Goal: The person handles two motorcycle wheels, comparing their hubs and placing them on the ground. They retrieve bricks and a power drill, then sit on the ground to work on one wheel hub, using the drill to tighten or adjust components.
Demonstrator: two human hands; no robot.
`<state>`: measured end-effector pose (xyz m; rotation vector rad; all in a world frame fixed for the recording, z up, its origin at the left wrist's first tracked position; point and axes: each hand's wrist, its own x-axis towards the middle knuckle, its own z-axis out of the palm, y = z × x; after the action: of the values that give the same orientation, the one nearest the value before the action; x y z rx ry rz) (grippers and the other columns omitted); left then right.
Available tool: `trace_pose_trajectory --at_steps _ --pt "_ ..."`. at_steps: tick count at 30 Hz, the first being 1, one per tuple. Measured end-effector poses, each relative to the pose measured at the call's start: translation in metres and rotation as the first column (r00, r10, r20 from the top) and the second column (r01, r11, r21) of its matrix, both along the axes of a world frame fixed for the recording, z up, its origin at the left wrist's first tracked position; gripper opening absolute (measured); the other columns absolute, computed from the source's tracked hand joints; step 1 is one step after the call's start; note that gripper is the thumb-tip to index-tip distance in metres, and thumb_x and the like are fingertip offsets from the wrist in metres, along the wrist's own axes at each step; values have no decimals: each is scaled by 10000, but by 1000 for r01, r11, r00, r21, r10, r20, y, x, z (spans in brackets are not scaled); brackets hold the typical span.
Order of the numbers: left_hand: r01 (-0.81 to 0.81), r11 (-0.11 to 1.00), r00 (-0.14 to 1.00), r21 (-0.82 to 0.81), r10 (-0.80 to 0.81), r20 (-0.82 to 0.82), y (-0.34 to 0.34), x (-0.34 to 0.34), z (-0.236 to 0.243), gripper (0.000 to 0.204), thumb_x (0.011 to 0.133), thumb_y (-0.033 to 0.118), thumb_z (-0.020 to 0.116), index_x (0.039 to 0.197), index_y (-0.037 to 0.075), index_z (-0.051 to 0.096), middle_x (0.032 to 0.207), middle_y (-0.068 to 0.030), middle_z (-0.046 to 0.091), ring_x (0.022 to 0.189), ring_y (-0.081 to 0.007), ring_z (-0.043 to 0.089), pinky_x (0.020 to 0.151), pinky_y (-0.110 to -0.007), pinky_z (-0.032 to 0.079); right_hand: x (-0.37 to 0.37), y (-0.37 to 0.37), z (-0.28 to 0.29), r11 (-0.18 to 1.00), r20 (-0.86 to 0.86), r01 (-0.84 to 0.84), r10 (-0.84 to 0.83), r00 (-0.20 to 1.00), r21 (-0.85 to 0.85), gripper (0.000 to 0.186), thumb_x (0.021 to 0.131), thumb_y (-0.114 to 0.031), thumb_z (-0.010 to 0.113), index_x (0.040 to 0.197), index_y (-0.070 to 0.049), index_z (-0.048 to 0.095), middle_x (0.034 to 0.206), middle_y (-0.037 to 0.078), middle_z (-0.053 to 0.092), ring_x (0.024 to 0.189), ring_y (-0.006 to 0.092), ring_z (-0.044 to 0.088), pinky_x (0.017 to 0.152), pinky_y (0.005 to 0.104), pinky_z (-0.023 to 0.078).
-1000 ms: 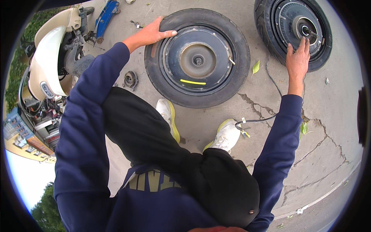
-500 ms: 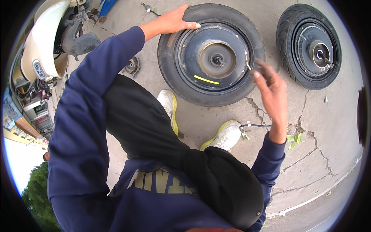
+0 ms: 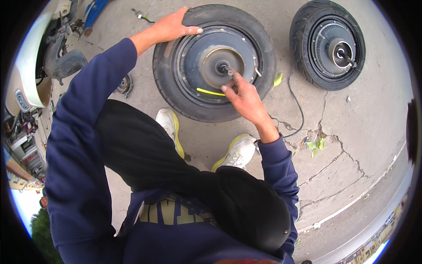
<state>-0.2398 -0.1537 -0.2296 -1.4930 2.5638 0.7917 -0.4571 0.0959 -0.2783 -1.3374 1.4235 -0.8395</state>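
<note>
Both Hands on the Job at the Big Black Wheel

A large black wheel (image 3: pixel 190 66) lies flat on cracked grey concrete (image 3: pixel 281 26), just beyond my shoes, its hub facing up. My left hand (image 3: pixel 171 27) is at its upper left, thumb and fingers spread: the thumb lies along the inner edge of the tyre (image 3: pixel 165 81), the fingers over its outer part, their tips partly out of sight. My right hand (image 3: pixel 245 97) reaches in over the lower right of the wheel, thumb and forefinger parted. The forefinger is at the end of the axle (image 3: pixel 223 67) in the hub's round recess; whether it touches the metal I cannot tell. The thumb is just beside a bright yellow stripe (image 3: pixel 211 92) on the hub cover, and a short valve stem (image 3: pixel 257 71) shows above and to the right of that hand.

To the right, apart from the first, a second wheel (image 3: pixel 324 53) rests at a tilt, its axle sticking out. A dark cable (image 3: pixel 300 105) runs across the concrete between it and my right sleeve (image 3: pixel 281 169), near a sprig of green leaves (image 3: pixel 317 147). At left are a small round metal part (image 3: pixel 125 86) and a pale scooter body (image 3: pixel 30 61).
</note>
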Motion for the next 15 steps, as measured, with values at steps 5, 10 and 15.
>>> trace_pose_trajectory --at_steps 5,10,15 --pt "-8 1000 994 1 8 -107 0 20 -12 891 890 544 754 1544 55 398 1402 -232 608 1316 -353 584 1110 -440 449 -64 -11 34 983 227 162 -177 958 81 429 1022 -193 588 1378 47 578 979 107 729 775 106 650 725 285 532" --pt "-35 997 999 66 37 -27 4 3 6 964 864 602 755 1553 44 375 1398 -252 599 1326 -366 575 1111 -455 445 -54 -10 26 890 -636 -258 -47 770 -377 428 922 -217 704 1316 -62 645 1387 160 618 1194 278 629 1009 424 493" --pt "-32 999 999 -2 32 22 1 7 1 934 880 558 764 1556 45 374 1427 -249 579 1340 -367 560 1119 -452 437 -18 13 0 890 -834 -391 24 551 -233 606 863 -295 771 1412 -121 582 1560 239 431 1376 310 509 1118 439 424"
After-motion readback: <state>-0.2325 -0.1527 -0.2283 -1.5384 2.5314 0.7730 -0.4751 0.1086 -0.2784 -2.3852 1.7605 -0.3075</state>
